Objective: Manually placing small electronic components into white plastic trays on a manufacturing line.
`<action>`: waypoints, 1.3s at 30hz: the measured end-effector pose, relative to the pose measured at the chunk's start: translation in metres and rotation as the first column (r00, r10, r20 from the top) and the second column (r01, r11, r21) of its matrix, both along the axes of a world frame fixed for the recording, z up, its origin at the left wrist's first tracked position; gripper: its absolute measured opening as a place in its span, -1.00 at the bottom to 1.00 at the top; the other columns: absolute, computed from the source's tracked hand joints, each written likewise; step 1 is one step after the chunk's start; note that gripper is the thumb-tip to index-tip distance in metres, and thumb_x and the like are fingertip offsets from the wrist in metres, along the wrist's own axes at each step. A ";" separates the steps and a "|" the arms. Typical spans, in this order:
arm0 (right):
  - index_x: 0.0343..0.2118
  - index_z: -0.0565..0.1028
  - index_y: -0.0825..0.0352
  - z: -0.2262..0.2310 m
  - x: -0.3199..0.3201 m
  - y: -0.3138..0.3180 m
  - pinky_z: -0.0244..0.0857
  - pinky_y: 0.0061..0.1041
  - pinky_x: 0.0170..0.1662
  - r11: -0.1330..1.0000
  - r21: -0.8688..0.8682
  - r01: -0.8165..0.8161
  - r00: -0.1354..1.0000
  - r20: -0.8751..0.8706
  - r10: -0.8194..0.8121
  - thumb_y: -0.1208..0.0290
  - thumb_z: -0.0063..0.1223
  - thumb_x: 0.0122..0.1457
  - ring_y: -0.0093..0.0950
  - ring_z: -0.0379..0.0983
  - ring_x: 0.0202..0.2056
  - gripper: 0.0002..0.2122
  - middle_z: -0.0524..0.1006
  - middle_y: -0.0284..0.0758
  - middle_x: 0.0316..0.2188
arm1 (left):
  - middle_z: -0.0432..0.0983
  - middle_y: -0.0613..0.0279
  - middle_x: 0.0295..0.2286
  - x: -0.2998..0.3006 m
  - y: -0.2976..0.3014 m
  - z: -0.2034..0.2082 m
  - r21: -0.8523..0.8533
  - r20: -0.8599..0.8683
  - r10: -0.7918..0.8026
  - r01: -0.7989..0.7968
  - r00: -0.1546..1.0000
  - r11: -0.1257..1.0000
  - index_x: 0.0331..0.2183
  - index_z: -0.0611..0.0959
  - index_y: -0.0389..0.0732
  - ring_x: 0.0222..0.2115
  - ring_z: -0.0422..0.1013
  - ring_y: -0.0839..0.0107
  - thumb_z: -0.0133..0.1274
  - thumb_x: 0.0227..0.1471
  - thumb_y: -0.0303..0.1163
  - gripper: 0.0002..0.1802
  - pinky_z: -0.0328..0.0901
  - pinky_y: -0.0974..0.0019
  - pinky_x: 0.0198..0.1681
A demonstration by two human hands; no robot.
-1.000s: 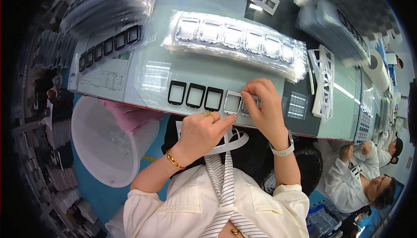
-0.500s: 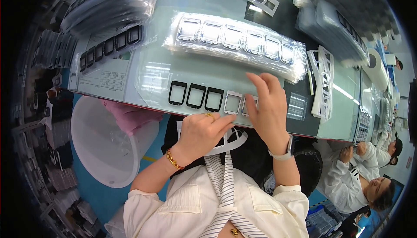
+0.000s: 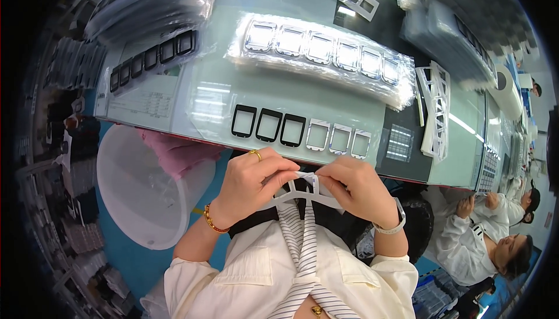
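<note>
My left hand and my right hand meet at the table's near edge, each with thumb and fingertips pinched. Between them they hold a white cut-out strip, a thin ladder-like band with openings, whose lower part hangs in front of my tie. Just beyond the fingers lies a row of small rectangular frames with rounded corners. Three are black, among them the black frame in the middle; the three on the right look white or silvery, such as the white-faced frame.
A plastic-wrapped tray of shiny frames lies behind the row. Stacked clear trays stand at back left. White cut-out strips lie at the right. Below the table's left edge sits a white bin with pink cloth. Another person works at the right.
My right hand has come back from the row to the white strip, uncovering the rightmost frames. My left hand has shifted slightly left and now pinches the strip together with the right.
</note>
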State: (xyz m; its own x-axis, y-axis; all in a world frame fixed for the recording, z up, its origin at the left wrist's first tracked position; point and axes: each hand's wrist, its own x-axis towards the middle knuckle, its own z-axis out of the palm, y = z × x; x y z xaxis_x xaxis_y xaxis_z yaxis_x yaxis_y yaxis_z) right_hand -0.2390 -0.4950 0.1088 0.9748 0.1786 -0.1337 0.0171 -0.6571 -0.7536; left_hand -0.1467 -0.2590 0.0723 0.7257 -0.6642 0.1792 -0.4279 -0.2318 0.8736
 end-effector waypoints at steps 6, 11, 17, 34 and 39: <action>-0.23 0.64 0.36 0.001 0.012 0.012 0.45 -0.38 -0.15 0.987 0.140 0.077 0.978 0.180 -0.102 0.62 0.29 0.13 -0.27 0.55 -0.21 -0.85 0.60 -0.23 -0.19 | 0.62 0.20 -0.48 -0.001 0.002 -0.001 0.007 -0.021 -0.012 0.012 1.000 1.000 -0.32 0.79 -0.24 -0.51 0.50 0.34 0.35 0.01 -0.53 -0.89 0.34 0.33 -0.45; -0.30 0.60 0.36 0.008 0.016 0.024 0.44 -0.40 -0.19 0.997 0.081 -0.014 0.969 0.246 -0.006 0.67 0.29 0.07 -0.29 0.55 -0.24 -0.85 0.59 -0.21 -0.21 | 0.59 0.19 -0.51 -0.001 0.007 -0.010 0.047 -0.001 0.046 -0.046 0.999 0.998 -0.33 0.79 -0.20 -0.53 0.48 0.28 0.31 0.07 -0.48 -0.94 0.31 0.29 -0.47; -0.33 0.57 0.42 0.033 0.022 0.024 0.36 -0.52 -0.23 0.945 0.300 0.130 0.921 0.316 -0.227 0.73 0.20 0.11 -0.47 0.48 -0.36 -0.90 0.58 -0.29 -0.40 | 0.52 0.17 -0.58 0.004 0.020 -0.020 0.118 0.076 0.153 -0.161 0.985 0.980 -0.31 0.79 -0.18 -0.60 0.43 0.23 0.29 0.10 -0.45 -0.92 0.29 0.24 -0.52; -0.24 0.58 0.45 -0.045 0.060 0.022 0.37 -0.57 -0.17 0.893 0.219 0.394 0.900 0.106 -0.423 0.53 0.19 0.31 -0.59 0.48 -0.33 -0.91 0.61 -0.38 -0.38 | 0.42 0.39 -0.62 0.008 0.012 -0.034 0.091 0.382 0.123 -0.170 0.916 0.981 -0.27 0.84 -0.01 -0.68 0.37 0.38 0.38 0.01 -0.31 -0.83 0.24 0.29 -0.61; -0.24 0.58 0.45 -0.045 0.061 0.023 0.36 -0.57 -0.18 0.892 0.223 0.394 0.897 0.119 -0.426 0.54 0.19 0.30 -0.58 0.47 -0.33 -0.92 0.60 -0.38 -0.39 | 0.41 0.39 -0.63 0.009 0.011 -0.035 0.093 0.375 0.120 -0.166 0.919 0.982 -0.27 0.84 0.00 -0.69 0.37 0.38 0.38 0.01 -0.31 -0.83 0.24 0.29 -0.61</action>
